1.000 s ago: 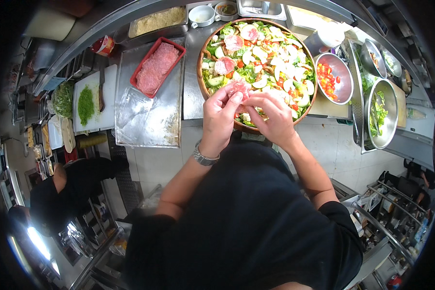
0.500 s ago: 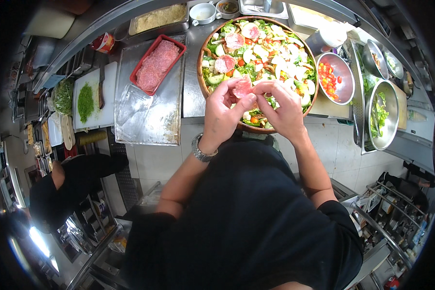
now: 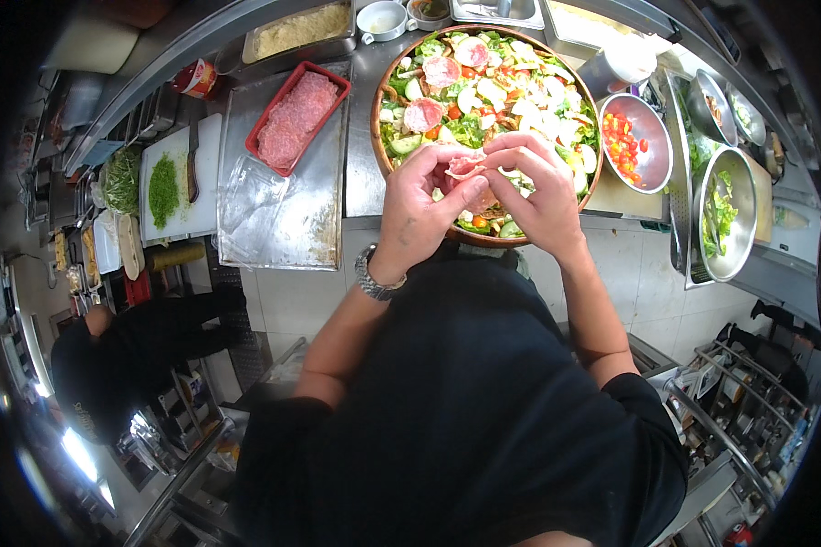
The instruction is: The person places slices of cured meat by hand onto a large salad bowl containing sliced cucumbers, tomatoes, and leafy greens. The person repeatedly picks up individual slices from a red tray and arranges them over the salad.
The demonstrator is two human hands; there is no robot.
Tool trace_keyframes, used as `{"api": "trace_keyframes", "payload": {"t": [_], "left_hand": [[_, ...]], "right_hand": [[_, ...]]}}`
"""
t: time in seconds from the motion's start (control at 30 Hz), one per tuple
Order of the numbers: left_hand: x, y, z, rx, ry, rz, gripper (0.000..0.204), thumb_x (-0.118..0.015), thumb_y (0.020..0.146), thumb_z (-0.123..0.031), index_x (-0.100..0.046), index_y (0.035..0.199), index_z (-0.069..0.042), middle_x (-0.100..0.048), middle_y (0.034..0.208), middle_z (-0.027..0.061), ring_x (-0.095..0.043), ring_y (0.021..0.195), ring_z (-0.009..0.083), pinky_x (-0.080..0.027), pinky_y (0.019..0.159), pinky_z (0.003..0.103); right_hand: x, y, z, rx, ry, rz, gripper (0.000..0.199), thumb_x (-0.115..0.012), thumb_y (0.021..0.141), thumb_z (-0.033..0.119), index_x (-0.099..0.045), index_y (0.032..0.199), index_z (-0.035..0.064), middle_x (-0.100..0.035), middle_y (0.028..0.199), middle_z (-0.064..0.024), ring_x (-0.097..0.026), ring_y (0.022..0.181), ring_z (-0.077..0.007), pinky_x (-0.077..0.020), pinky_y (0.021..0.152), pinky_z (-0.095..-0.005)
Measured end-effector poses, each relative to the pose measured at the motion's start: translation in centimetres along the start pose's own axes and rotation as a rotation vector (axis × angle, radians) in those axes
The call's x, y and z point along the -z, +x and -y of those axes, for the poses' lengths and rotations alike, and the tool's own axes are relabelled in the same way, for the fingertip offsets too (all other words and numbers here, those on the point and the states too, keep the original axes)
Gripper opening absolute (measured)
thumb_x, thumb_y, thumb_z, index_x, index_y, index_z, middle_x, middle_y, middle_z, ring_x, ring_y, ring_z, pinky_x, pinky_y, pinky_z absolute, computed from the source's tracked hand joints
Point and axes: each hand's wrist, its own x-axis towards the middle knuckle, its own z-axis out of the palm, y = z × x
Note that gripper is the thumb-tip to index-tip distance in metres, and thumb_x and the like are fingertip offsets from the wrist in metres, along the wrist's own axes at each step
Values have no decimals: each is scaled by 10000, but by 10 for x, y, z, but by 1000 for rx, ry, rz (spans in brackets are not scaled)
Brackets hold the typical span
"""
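Both your hands, left hand and right hand, have lifted slightly off the salad bowl; fingers now pinch 1 pink meat slice, folding it above the bowl's near rim.

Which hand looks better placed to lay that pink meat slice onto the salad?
Probably the left hand: its fingers pinch the meat slice just above the wooden salad bowl; the right hand only steadies it.

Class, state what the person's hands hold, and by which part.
Both hands, left hand and right hand, pinch a pink meat slice by its edges above the salad bowl.
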Motion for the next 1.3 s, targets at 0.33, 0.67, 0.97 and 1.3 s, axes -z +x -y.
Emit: {"api": "trace_keyframes", "payload": {"t": [0.33,0.67,0.97,1.3], "left_hand": [[3,0,-2,-152,259,48,225,-796,871,-31,-716,1080,-8,-663,924,41,-623,765,95,-530,692,257],[-10,-2,-5,76,-155,69,261,-758,899,51,-652,1137,30,-715,994,62,-675,869,87,-574,776,245],[-22,2,-7,182,-320,-50,243,-691,934,40,-647,1173,37,-728,1052,80,-691,916,105,-566,852,254],[-28,1,-25,65,9,-46,171,-645,958,-5,-731,1102,25,-728,955,59,-674,826,89,-547,759,246]], "right_hand": [[-4,-21,-17,-188,269,15,130,-740,858,9,-676,969,27,-736,951,-82,-700,854,-185,-551,797,-313],[15,-30,-12,-375,273,128,227,-677,860,-30,-656,1079,27,-663,894,-65,-655,814,-154,-541,761,-302],[24,-29,-8,-260,157,86,128,-787,892,89,-735,993,30,-711,891,-42,-667,845,-173,-526,784,-317],[45,-21,4,-4,-157,218,127,-789,860,135,-755,960,63,-689,1187,-84,-668,1055,-269,-539,908,-401]]}}
